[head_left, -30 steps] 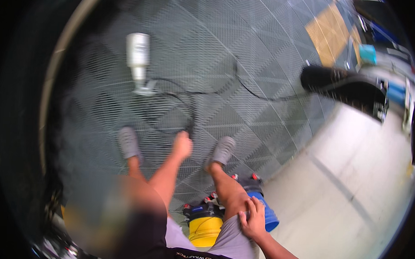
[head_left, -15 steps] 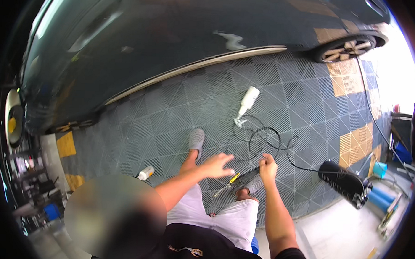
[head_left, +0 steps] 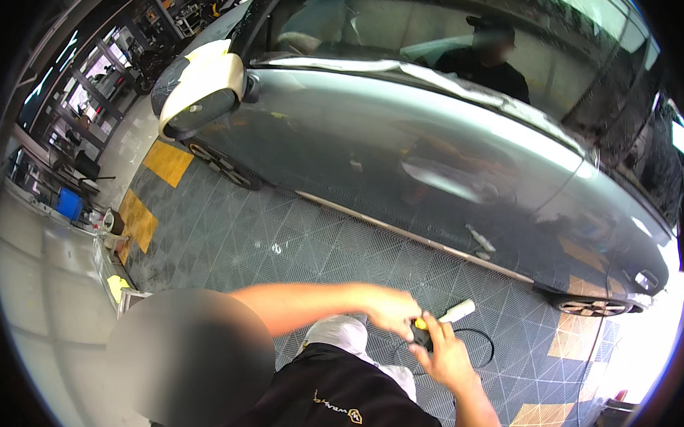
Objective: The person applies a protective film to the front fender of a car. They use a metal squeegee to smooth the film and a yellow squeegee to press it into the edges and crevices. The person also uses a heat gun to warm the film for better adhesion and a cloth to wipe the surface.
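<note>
My left hand and my right hand meet in front of my lap. Both close on a small black tool with a yellow tip. My left arm reaches in from the lower left and my right forearm comes up from the bottom edge. Just beyond the hands, a white cylindrical tool lies on the floor beside a loop of black cable. The dark grey car stands side-on in front of me, its door panel and sill an arm's length past my hands.
The car's side mirror has a cream-coloured cover. Another person shows at the car window. The floor is grey grid tiles with yellow ones at the left. Shelving and clutter stand at the far left.
The view has swung up from the floor tiles to the side of the car. My hands, apart before, have come together on the black and yellow tool.
</note>
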The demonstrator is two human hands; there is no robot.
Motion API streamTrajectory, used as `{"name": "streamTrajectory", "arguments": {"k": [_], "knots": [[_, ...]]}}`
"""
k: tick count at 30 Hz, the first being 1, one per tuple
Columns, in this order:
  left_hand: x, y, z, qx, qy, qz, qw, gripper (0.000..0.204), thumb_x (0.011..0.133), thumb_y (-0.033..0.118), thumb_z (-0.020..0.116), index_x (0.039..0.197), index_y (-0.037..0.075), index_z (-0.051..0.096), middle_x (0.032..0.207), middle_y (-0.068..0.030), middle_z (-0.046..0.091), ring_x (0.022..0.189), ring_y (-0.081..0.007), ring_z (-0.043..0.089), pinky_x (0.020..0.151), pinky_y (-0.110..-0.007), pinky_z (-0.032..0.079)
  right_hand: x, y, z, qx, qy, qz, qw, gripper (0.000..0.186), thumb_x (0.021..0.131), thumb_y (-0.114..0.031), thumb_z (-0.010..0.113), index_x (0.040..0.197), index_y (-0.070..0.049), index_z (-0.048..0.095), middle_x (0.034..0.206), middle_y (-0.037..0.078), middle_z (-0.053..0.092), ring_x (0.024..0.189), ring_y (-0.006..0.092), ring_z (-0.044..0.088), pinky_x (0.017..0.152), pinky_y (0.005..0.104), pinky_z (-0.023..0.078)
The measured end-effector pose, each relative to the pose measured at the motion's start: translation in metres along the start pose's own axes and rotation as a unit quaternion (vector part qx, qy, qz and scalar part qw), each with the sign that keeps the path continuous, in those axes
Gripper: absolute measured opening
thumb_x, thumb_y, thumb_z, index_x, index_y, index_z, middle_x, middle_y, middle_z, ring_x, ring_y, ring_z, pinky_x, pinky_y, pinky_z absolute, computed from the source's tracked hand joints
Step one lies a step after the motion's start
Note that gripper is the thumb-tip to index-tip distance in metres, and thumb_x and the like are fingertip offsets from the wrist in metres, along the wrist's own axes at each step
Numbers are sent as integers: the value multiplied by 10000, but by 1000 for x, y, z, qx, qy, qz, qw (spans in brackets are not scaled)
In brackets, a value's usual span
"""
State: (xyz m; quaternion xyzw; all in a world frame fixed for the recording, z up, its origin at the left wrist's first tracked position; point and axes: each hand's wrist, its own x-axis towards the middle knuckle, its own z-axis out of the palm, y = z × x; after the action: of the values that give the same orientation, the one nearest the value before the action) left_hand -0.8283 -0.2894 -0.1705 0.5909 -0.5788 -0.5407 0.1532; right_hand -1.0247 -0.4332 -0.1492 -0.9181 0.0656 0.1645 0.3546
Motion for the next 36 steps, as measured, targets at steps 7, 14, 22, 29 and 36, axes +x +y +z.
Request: {"name": "streamTrajectory", "arguments": {"k": [7, 14, 22, 29, 36], "knots": [[-146, -5, -257, 245, 521, -54, 816, 332, 923, 219, 688, 1196, 29, 701, 1129, -188, 715, 1083, -365, 676, 957, -436, 543, 96, -40, -125, -35, 146, -158, 976, 713, 963, -244, 702, 1545, -4, 368, 1209, 211, 571, 871, 379, 674, 789, 434, 583], [-139, -72, -322, 501, 592, -45, 630, 557, 866, 148, 759, 1378, 33, 572, 1288, -144, 594, 1215, -341, 571, 1064, -459, 448, 128, -29, -262, -37, 136, -195, 971, 737, 964, -259, 708, 1566, 16, 384, 1114, 196, 588, 969, 340, 621, 952, 418, 498], [-107, -69, -333, 464, 557, 12, 689, 236, 813, 64, 742, 1034, 54, 660, 1044, -81, 595, 1025, -286, 580, 964, -434, 453, 138, -52, -351, -197, 132, -125, 964, 729, 913, -244, 709, 1546, -17, 426, 1214, 275, 642, 1099, 445, 638, 977, 466, 494], [-113, -70, -326, 498, 536, 77, 677, 241, 781, 35, 693, 1016, 62, 647, 928, -86, 577, 892, -261, 577, 859, -400, 449, 175, -141, -346, -345, 108, 65, 930, 695, 916, -199, 716, 1544, -63, 450, 1114, 195, 610, 988, 347, 667, 857, 451, 533], [-104, -87, -287, 508, 557, 82, 652, 171, 811, 94, 638, 976, 48, 640, 901, -90, 551, 855, -254, 553, 769, -377, 434, 204, -164, -319, -458, 71, 71, 883, 640, 947, -222, 705, 1514, -38, 473, 1125, 189, 626, 969, 335, 699, 843, 433, 586]]}}
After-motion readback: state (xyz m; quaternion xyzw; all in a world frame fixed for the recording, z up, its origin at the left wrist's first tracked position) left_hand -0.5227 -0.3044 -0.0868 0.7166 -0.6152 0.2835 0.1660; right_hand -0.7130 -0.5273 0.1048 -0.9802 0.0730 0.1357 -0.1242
